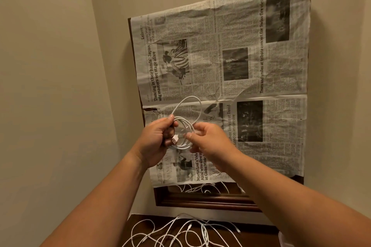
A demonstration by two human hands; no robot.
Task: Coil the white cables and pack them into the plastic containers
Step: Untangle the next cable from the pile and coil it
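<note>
Left hand (155, 138) clamps the coiled white cable (185, 126) in mid-air before the newspaper (230, 62); right hand (208, 142) pinches its strand. Step: coiling, one loop loose. Next, probably: wrap the loop in; containers unseen, loose cables (180, 230) below.

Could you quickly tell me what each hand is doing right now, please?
Left hand: closed, gripping the coiled white cable.
Right hand: fingers pinching the same coil on its other side.

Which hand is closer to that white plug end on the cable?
Left. The left hand holds the coil with the plug right against its fingers; the right hand pinches the cable just beyond it.
</note>
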